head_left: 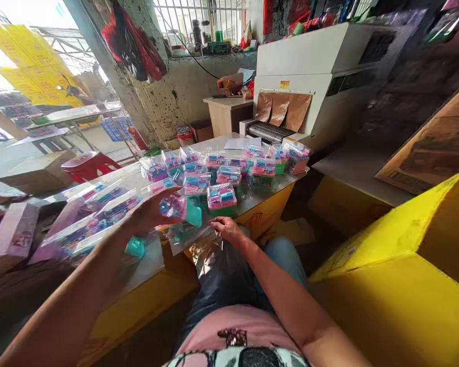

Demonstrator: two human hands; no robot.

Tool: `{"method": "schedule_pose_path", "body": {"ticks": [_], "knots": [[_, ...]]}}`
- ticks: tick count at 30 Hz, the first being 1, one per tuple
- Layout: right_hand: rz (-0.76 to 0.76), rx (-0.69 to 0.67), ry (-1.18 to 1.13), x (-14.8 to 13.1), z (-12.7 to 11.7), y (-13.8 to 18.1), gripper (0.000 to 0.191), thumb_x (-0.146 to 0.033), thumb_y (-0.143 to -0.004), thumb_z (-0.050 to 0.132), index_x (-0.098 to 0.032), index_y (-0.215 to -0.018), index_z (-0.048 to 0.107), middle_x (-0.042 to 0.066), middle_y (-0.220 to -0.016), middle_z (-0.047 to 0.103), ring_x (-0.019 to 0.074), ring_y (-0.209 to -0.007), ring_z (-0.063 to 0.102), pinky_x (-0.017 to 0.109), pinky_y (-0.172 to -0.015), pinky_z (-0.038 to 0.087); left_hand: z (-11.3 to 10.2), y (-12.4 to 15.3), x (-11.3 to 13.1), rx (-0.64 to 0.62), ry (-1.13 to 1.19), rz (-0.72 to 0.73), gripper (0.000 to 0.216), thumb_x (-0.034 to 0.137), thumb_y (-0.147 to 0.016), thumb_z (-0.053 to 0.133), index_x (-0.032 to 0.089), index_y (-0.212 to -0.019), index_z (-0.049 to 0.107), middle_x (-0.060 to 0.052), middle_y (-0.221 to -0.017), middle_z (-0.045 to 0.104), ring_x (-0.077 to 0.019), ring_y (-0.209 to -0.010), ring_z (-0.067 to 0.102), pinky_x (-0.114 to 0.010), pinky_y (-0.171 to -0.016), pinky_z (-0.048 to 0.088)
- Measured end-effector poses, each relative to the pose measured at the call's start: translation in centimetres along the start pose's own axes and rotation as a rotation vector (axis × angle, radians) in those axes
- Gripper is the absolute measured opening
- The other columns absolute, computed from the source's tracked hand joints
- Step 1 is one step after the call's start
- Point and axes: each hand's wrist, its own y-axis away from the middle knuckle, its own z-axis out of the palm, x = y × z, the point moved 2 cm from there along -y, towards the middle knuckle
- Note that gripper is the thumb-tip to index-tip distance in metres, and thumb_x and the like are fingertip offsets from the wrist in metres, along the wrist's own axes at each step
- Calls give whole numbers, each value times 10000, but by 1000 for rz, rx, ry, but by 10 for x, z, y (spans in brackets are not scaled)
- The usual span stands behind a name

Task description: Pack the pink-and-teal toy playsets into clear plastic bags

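My left hand (151, 210) is raised over the table edge and grips a small pink and teal toy box (179, 208) with a clear lid. My right hand (227, 228) rests lower, at the front edge of the table, pinching a sheet of clear plastic film (204, 250) that hangs down toward my lap. Just beyond both hands, several wrapped pink and teal toy boxes (222, 196) stand in rows on the table top (260, 196).
A white shrink-wrap machine (313, 66) with brown flaps stands at the back of the table. Large yellow cartons (401, 270) are on my right. Flat pink toy packs (95, 214) lie at the left, near a red stool (86, 165).
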Motion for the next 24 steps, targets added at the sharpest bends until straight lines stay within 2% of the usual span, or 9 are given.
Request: {"method": "schedule_pose_path", "body": {"ticks": [3,6,11,14,17,19,21,22,24], "knots": [[-36,43,-28,-7,2,-2,481,-599,-751,647,-121,-800,677,-23,-631,468,94,-583,349,256,-556,256,2,-3,15,-9,-17,69,988,610,-755,769,153,-1539,378,-118,-1511,482,-300,-1383,459,-368,-1145,369],[-32,63,-75,-11,3,1,484,-577,-691,700,-121,-848,654,-26,-670,500,94,-610,386,250,-576,291,5,-9,18,10,-104,145,900,517,-812,756,179,-1549,365,-111,-1513,475,-279,-1348,486,-366,-1118,388],[54,23,-145,-6,-8,19,547,-511,-606,786,-103,-952,673,-27,-697,541,85,-587,398,241,-544,282,24,-31,-11,-62,-177,139,943,491,-732,772,143,-1530,410,-153,-1445,531,-318,-1286,534,-409,-1064,429],[80,13,-170,-4,-19,29,536,-520,-579,840,-106,-883,687,-1,-735,600,88,-609,456,236,-565,320,36,-49,-34,-148,-198,79,968,483,-723,752,168,-1557,376,-155,-1514,471,-329,-1340,500,-416,-1085,421],[98,47,-209,-7,-29,37,565,-554,-534,879,-102,-821,701,26,-726,632,95,-606,485,236,-561,325,35,-57,-36,-163,-311,84,1064,449,-695,801,142,-1589,312,-189,-1535,431,-359,-1366,456,-462,-1106,399],[91,94,-250,-11,-33,41,577,-586,-517,888,-114,-771,677,-1,-646,582,79,-548,432,236,-525,284,30,-51,-20,-48,-382,154,1075,466,-681,827,101,-1569,344,-213,-1529,422,-383,-1374,422,-496,-1124,372],[53,153,-291,-18,-36,43,580,-603,-510,895,-132,-722,632,-31,-599,521,66,-514,371,240,-500,234,30,-32,6,177,-353,198,921,523,-749,776,92,-1494,449,-203,-1450,500,-362,-1310,475,-486,-1097,397],[24,179,-311,-23,-37,44,580,-605,-510,899,-143,-694,600,-39,-589,497,62,-511,353,243,-497,219,35,-19,20,302,-279,169,799,554,-805,719,104,-1431,510,-183,-1369,560,-334,-1240,531,-461,-1052,433],[-44,221,-344,-32,-38,44,594,-607,-533,898,-164,-633,516,-54,-567,449,56,-508,316,249,-500,198,58,11,45,456,-1,-43,624,609,-861,635,121,-1248,595,-127,-1104,661,-248,-961,638,-384,-878,507]]}}
